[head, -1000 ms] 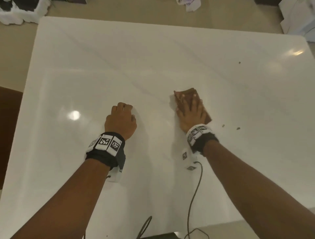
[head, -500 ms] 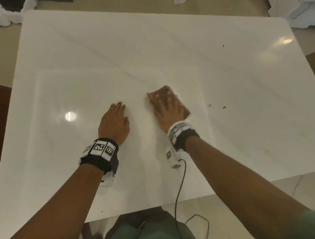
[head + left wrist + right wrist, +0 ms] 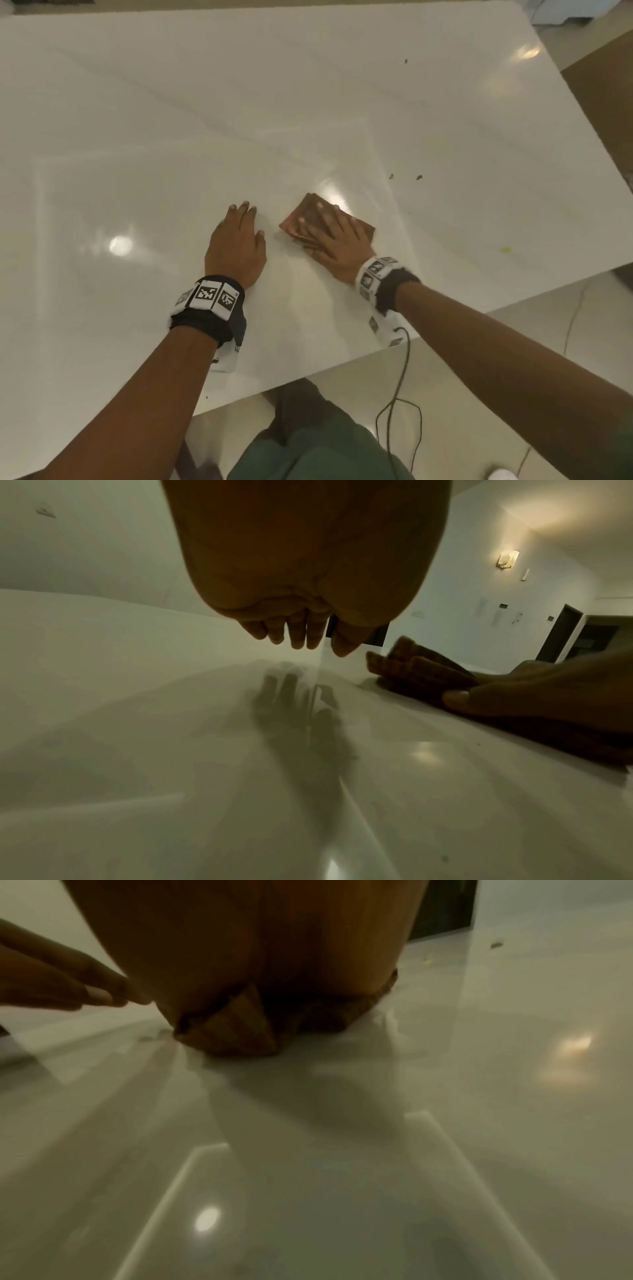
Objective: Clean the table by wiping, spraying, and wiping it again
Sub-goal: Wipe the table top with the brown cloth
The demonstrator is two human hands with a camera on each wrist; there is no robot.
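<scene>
A folded brown cloth (image 3: 308, 214) lies on the glossy white table (image 3: 171, 137) near its front edge. My right hand (image 3: 337, 236) presses flat on the cloth with straight, spread fingers. In the right wrist view the cloth (image 3: 236, 1031) bunches under my palm. My left hand (image 3: 238, 240) rests flat on the bare table just left of the cloth, fingers straight. The left wrist view shows my left fingertips (image 3: 298, 637) touching the surface and the cloth (image 3: 418, 669) under my right thumb. No spray bottle is in view.
Small brown crumbs (image 3: 418, 177) lie right of the cloth, with one more (image 3: 405, 61) farther back. Yellowish smears (image 3: 505, 249) mark the table's right side. The table's front edge (image 3: 342, 368) runs diagonally close to my wrists. A black cable (image 3: 399, 394) hangs below it.
My left hand went from a loose fist to lying flat. My right hand slid the cloth toward me and to the left, close to the left hand and the table's front edge.
</scene>
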